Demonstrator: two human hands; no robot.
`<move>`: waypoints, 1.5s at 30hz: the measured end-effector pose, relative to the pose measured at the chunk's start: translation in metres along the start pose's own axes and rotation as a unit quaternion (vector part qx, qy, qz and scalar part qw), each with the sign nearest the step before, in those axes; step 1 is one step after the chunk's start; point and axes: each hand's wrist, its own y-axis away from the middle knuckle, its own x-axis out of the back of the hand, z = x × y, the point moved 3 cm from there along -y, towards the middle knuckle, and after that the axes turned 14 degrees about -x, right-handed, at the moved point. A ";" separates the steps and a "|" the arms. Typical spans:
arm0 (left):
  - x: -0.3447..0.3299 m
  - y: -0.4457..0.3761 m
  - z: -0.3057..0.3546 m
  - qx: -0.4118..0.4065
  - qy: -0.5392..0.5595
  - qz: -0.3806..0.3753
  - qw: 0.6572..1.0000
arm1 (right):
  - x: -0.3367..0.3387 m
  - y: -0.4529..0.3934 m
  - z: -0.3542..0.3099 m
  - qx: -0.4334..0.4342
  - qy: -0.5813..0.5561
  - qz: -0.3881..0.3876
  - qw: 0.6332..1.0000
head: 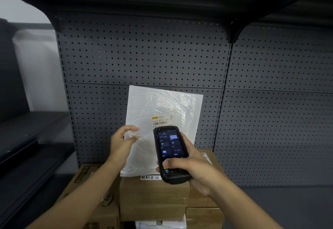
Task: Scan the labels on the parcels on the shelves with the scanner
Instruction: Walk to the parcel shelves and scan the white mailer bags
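A white parcel (163, 131) is being pinched at its left edge by the left hand (121, 143), standing on cardboard boxes (153, 196); the scanner (170, 154) is being gripped by the right hand (193, 167) before its label (162, 120).

Both forearms are bare, left hand (122, 143) and right hand (191, 164) ungloved.

A parcel depot or stockroom: grey metal shelving with a pegboard back (144, 52) fills the frame, cardboard boxes (153, 198) are stacked at lower centre, and a labelled white mailer (162, 106) stands on them.
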 end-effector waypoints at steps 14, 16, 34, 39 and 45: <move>-0.043 0.001 0.019 -0.005 0.070 -0.049 0.996 | 0.017 0.019 -0.001 0.031 -0.008 0.047 0.998; -0.056 0.004 0.021 -0.004 0.079 -0.070 0.994 | 0.021 0.024 0.000 0.037 -0.011 0.064 0.997; -0.212 0.060 0.048 0.057 0.191 -0.177 0.964 | 0.130 0.096 0.034 0.033 -0.103 0.176 0.978; -0.274 0.085 0.046 0.075 0.187 -0.198 0.959 | 0.191 0.120 0.041 0.029 -0.100 0.192 0.976; -0.351 0.115 0.034 0.121 0.196 -0.185 0.955 | 0.264 0.145 0.055 0.022 -0.043 0.220 0.974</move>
